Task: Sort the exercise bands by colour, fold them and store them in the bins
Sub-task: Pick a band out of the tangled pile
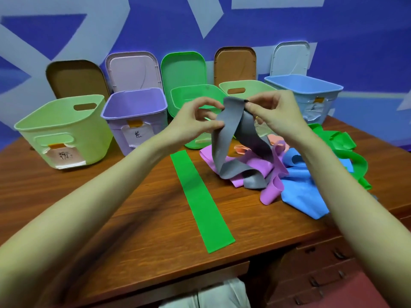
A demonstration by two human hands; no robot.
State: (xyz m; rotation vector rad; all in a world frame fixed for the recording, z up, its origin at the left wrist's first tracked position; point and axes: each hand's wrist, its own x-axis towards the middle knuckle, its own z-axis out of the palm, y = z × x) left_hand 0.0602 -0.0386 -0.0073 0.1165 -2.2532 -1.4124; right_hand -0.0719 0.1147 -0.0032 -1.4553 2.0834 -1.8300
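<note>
A grey band (224,138) hangs lifted above the pile, its lower end trailing onto the table. My left hand (195,121) pinches its left edge and my right hand (273,112) pinches its top right corner. Under it lies a tangle of pink-purple bands (262,165), blue bands (302,192), green bands (340,147) and salmon bands (241,150). One green band (200,196) lies flat and straight on the wooden table (111,196). Behind stand open bins: light green (64,134), purple (133,112), green (193,94), another light green (244,87) and blue (311,94).
Bin lids lean against the blue wall behind the bins: brown (75,78), lilac (133,70), green (182,67), brown (234,63), pale blue (291,58). Desk drawers (322,274) sit at the lower right, below the table's front edge.
</note>
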